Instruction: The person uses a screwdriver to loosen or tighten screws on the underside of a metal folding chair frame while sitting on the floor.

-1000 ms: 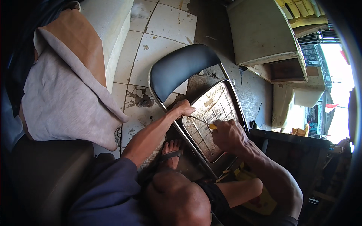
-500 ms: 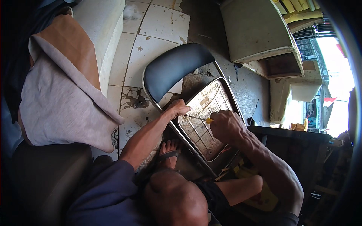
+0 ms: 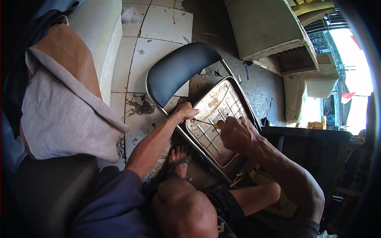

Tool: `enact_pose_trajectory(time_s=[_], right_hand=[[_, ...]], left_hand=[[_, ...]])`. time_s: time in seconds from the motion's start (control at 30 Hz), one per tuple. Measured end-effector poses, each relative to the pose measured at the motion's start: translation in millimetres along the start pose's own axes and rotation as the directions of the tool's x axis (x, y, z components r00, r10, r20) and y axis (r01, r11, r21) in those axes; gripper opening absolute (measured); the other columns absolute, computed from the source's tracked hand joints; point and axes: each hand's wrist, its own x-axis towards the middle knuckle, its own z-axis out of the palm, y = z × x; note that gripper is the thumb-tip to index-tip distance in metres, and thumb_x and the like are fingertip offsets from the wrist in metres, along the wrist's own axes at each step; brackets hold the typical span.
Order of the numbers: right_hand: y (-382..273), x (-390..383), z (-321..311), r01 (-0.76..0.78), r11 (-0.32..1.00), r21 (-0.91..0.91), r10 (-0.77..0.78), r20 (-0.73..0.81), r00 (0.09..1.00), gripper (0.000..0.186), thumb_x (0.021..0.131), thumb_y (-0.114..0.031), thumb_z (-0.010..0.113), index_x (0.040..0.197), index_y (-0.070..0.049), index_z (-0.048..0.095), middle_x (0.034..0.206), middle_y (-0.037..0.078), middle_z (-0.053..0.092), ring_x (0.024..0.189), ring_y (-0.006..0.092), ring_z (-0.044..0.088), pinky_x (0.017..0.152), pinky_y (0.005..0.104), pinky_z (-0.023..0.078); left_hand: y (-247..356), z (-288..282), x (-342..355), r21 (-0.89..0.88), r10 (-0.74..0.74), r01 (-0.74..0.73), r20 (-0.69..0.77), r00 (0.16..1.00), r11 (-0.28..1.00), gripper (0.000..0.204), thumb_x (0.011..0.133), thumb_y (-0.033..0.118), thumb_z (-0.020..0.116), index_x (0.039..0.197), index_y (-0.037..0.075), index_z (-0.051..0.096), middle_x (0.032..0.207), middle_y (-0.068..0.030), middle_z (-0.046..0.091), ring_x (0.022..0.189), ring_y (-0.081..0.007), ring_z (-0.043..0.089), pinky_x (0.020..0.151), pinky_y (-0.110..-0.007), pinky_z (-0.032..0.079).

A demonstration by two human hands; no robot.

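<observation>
- Metal-framed chair: located mid-scene on the floor, black padded backrest toward the far left, worn seat panel toward the near right.
- Step in hand, as I judge it from my remote view: working the tip of the yellow-handled tool at the left corner of the panel.
- Method: I should line up the thin shaft with the working point before applying force. At its present shallow angle, a slip toward the left thumb seems the main hazard.
- Support: I should brace the panel with the left hand, thumb clear of the tip, and press evenly rather than jerk.
- Right grip: I see the right hand closed around the handle, fingers wrapped, only the handle's front end and the shaft exposed.
- Left grip: fingers curled at the panel's left edge, thumb just beside the tip. I cannot tell whether they pinch anything or only steady the panel.
- Contact: the detail under the tip is too small for me to identify.
</observation>
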Motion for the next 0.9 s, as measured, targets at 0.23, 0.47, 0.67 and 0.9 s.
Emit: enact_pose_trajectory(time_s=[0.23, 0.47, 0.67, 0.9], right_hand=[[-16, -4, -22, -0.070, 0.997, 0.022, 0.070, 0.013, 0.997, 0.027, 0.088, -0.022, 0.057, 0.102, -0.001, 0.066, 0.092, 0.023, 0.066, 0.098, 0.0339, 0.068, 0.083, 0.0416, 0.055], [0, 5, -9, 0.110, 0.988, -0.110, -0.110, 0.007, 0.994, 0.016, 0.093, -0.016, 0.052, 0.080, -0.008, 0.054, 0.064, 0.012, 0.056, 0.057, 0.0293, 0.061, 0.053, 0.0413, 0.049], [-2, 6, -10, -0.078, 0.996, 0.032, 0.075, 0.098, 0.992, 0.028, 0.093, -0.024, 0.054, 0.087, 0.002, 0.064, 0.081, 0.026, 0.068, 0.074, 0.0374, 0.069, 0.067, 0.0470, 0.054], [-23, -11, 3, 0.208, 0.925, -0.318, -0.267, -0.154, 0.951, 0.018, 0.090, -0.017, 0.056, 0.088, -0.002, 0.067, 0.091, 0.020, 0.064, 0.082, 0.0335, 0.067, 0.070, 0.0464, 0.053]], left_hand=[[1, -2, 0, 0.003, -0.010, 0.010, -0.039, 0.999, 1.000, 0.068, 0.089, 0.043, 0.067, 0.122, -0.015, 0.057, 0.126, -0.0318, 0.061, 0.116, -0.0360, 0.062, 0.097, -0.044, 0.048], [9, -1, -4, 0.005, 0.018, -0.017, -0.050, 0.999, 1.000, 0.067, 0.089, 0.044, 0.067, 0.120, -0.015, 0.059, 0.127, -0.0311, 0.061, 0.115, -0.0363, 0.062, 0.096, -0.045, 0.050], [3, 1, 0, 0.017, 0.028, -0.028, -0.031, 0.999, 0.999, 0.072, 0.088, 0.045, 0.067, 0.125, -0.015, 0.055, 0.129, -0.0325, 0.059, 0.118, -0.0362, 0.061, 0.096, -0.044, 0.050], [-10, -5, 0, 0.059, 0.020, -0.014, -0.095, 0.995, 0.998, 0.071, 0.088, 0.046, 0.067, 0.121, -0.016, 0.058, 0.120, -0.0304, 0.064, 0.105, -0.0344, 0.067, 0.087, -0.044, 0.052]])
